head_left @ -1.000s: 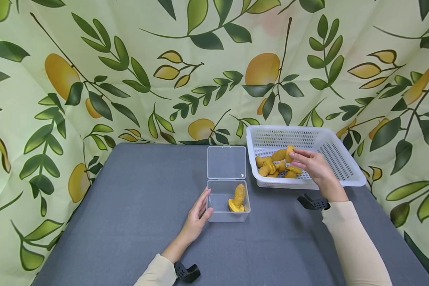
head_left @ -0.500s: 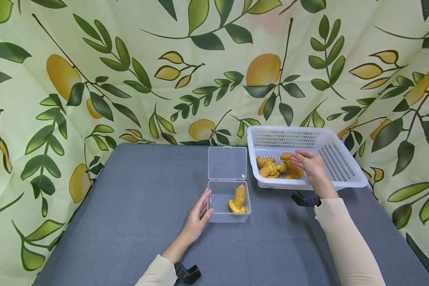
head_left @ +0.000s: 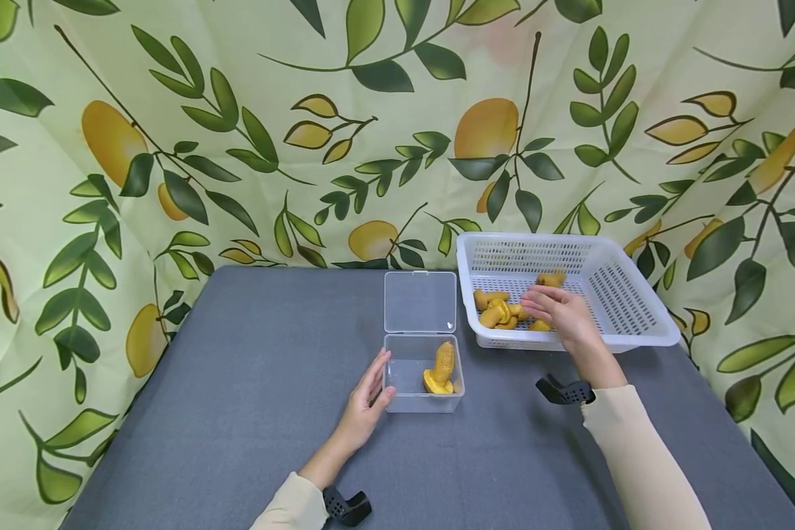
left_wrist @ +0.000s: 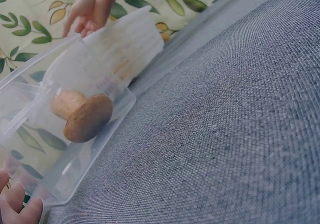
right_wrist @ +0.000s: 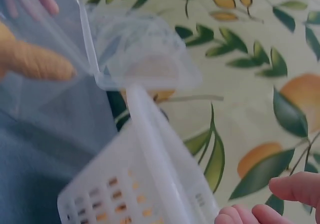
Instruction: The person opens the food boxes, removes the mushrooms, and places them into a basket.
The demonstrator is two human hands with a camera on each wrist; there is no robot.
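Observation:
My left hand (head_left: 363,406) rests against the left side of a small clear plastic box (head_left: 420,403), its fairly straight fingers and thumb touching the wall. Inside the box lies one brownish-yellow mushroom (head_left: 444,361), its cap toward me; the left wrist view shows the same mushroom (left_wrist: 82,114) through the wall. Over a white perforated basket (head_left: 626,291) hovers my right hand (head_left: 570,316), with several mushrooms (head_left: 495,315) below and left of its fingertips. Another mushroom (head_left: 551,279) lies just beyond that hand. Between its thumb (right_wrist: 297,188) and fingers nothing shows in the right wrist view.
The box's lid (head_left: 420,302) is folded back, away from me. The basket stands right of the box on a grey cloth-covered table (head_left: 291,353). A leaf-and-fruit patterned curtain (head_left: 397,132) hangs behind and at both sides.
My right hand held a mushroom above the basket and has let it go; that hand is now lower and a little left. The left hand and box have stayed put.

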